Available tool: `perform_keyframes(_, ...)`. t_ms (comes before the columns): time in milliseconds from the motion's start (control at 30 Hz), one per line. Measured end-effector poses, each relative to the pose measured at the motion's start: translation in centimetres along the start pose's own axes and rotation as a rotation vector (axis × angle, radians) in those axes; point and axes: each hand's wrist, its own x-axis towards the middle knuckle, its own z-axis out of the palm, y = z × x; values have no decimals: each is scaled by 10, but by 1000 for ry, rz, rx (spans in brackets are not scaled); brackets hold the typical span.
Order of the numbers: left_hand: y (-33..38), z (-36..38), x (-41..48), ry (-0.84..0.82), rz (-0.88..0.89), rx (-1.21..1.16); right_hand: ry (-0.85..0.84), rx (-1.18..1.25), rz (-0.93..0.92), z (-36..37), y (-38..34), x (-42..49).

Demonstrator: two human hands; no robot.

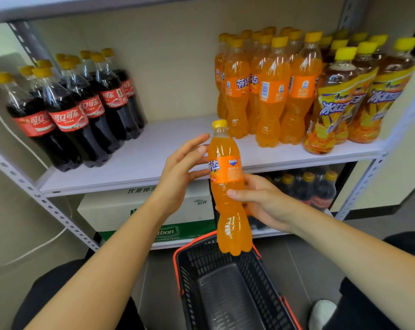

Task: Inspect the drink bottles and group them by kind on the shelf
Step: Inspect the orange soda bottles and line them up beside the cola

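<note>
Inspection is seemingly proceeding: the right hand (261,201) is gripping the orange soda bottle (226,170) by its waist, upright above the basket (201,270) before the shelf (154,151), while the left hand (178,177) is steadying its label with straightish fingers, probably for reading.

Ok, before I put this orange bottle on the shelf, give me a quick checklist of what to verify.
1. Kind: the bottle shows an orange Fanta label toward the camera: ok.
2. Cap on: ok.
3. Hold: the right hand wraps the lower half and the left hand touches the label side: ok.
4. Matching group: the Fanta row stands just left of the tea bottles: ok.
5. Free spot: the shelf is bare left of that row: ok.
6. Date and damage: cannot tell.
</note>
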Motion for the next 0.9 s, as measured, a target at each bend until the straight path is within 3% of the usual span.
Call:
perform_keyframes(133,5,-1,1,10,3,-63,-51,23,39,5,-3,-4)
perform_keyframes(267,11,-3,-2,6,86,-63,-16,-122,9,5,1,-3)
perform_keyframes(400,14,-12,-11,-15,247,169,47,-336,-71,0,8,-2)
perform_keyframes(533,20,-29,-22,-108,301,376,123,-597,-161,-7,13,-6)
perform_keyframes(733,14,-40,-41,-198,203,482,251,-962,-229,-20,14,-19)
perform_keyframes(900,7,-38,-49,-201,117,321,258,-1053,-310,-23,18,-25)
